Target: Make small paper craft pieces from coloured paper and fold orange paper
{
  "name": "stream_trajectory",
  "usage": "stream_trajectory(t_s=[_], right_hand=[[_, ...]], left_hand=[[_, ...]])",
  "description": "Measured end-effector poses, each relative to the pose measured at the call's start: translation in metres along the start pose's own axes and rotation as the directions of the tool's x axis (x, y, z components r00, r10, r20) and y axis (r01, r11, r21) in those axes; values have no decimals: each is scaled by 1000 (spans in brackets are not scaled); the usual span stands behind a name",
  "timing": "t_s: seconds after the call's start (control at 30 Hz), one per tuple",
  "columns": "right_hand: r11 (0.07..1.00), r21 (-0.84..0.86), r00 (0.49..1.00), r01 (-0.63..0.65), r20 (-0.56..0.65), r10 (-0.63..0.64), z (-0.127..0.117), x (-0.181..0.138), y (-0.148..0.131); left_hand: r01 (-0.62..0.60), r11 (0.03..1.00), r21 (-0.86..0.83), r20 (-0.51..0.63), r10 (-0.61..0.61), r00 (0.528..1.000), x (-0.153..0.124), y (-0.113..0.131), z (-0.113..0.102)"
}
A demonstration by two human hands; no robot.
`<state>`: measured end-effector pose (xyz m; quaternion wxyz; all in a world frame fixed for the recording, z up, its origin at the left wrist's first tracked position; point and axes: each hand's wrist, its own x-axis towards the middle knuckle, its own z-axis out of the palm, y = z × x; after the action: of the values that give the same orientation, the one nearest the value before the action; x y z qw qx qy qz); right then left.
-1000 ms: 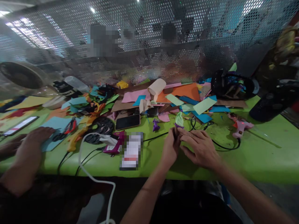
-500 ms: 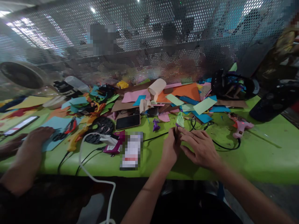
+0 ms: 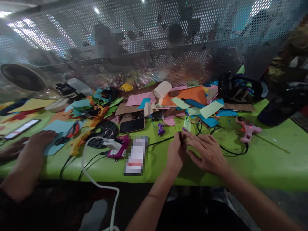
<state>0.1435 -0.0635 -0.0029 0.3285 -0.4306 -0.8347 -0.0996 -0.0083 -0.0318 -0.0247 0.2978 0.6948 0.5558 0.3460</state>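
Between my two hands stands a small pale green, purple-based piece (image 3: 187, 124), its pointed top tilted up above my fingers. It looks like folded paper or foam, though its lower end is hidden by my hands. My left hand (image 3: 177, 149) is closed around the lower part. The thumb and index finger of my right hand (image 3: 207, 153) pinch it at the purple band, while the other fingers lie loosely extended. A small purple twisted piece (image 3: 161, 129) lies on the green table (image 3: 269, 160), left of my hands.
Paper scraps, including an orange sheet (image 3: 192, 95), and a white cup (image 3: 162, 89) line the back. A pink glue gun (image 3: 249, 132) lies right, a yellow one (image 3: 77, 146) left. Phones (image 3: 132, 125), scissors (image 3: 64, 139) and a purple power strip (image 3: 119, 150) lie leftward. Another person's hands (image 3: 39, 142) rest far left.
The green piece has turned in my fingers: its ridged side faced me before, and a smoother, folded side shows now. Both hands stay nearly in place.
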Motion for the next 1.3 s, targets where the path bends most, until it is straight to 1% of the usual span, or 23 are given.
stream_trajectory(t_s=[0.13,0.3,0.47,0.6,0.7,0.8,0.93,1.0,1.07,1.2,1.3], right_hand=[[1000,-2,1000,6,-24,-7,0,0,0],[1000,-22,999,-17,27,18,3,0,0],[999,-47,999,-21,32,22,2,-1,0],[999,-50,999,-16,32,18,2,-1,0],[999,-42,999,-13,38,14,3,0,0],[1000,-11,1000,-6,29,6,1,0,1],[998,55,999,-13,-40,15,-2,-1,3],[997,69,997,-33,-72,38,-2,-1,4],[997,63,996,-42,-75,47,-2,-1,4],[999,34,1000,-21,-18,21,0,0,3],[1000,10,999,-29,22,28,0,1,2]], left_hand=[[24,998,59,-2,-24,1000,1,-1,2],[50,986,158,12,-52,999,-1,4,0],[56,985,164,21,-61,998,-2,7,-2],[76,993,88,41,-80,996,-1,2,-2],[39,997,-63,73,-34,997,-1,-2,-3],[8,975,-222,73,8,997,-1,-3,-3],[-21,929,-370,51,42,998,1,-4,-2],[-10,922,-388,49,31,998,2,-5,-1],[-2,924,-384,46,21,999,2,-6,0],[-34,942,-335,21,44,999,1,-7,1],[-17,967,-254,6,19,1000,0,-5,0]])
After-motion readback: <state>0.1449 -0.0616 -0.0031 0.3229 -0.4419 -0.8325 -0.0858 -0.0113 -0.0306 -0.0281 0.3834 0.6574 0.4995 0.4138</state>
